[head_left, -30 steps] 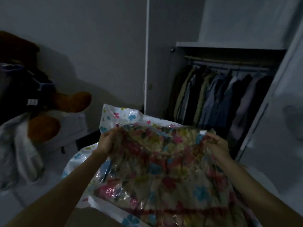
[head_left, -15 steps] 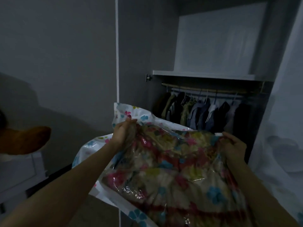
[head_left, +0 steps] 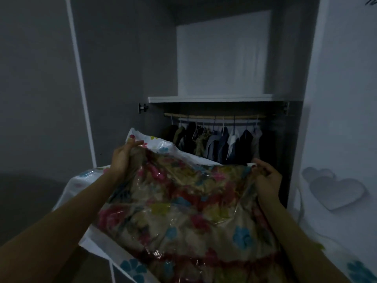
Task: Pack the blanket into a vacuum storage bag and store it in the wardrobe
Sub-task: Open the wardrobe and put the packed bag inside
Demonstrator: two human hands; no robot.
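Space above shelf (head_left: 210, 98) looks open, tho dim; below it hanging clothes (head_left: 220, 144) fill the rail.

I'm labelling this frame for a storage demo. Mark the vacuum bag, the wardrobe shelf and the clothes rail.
vacuum bag (head_left: 183, 205): head view, on the clear front panel over the blanket.
wardrobe shelf (head_left: 210, 98): head view, on its white front edge.
clothes rail (head_left: 212, 116): head view, mid-length of the bar.

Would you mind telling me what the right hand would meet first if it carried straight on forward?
Probably the dark hanging clothes under the white wardrobe shelf; the right hand points there, though depth is unclear.
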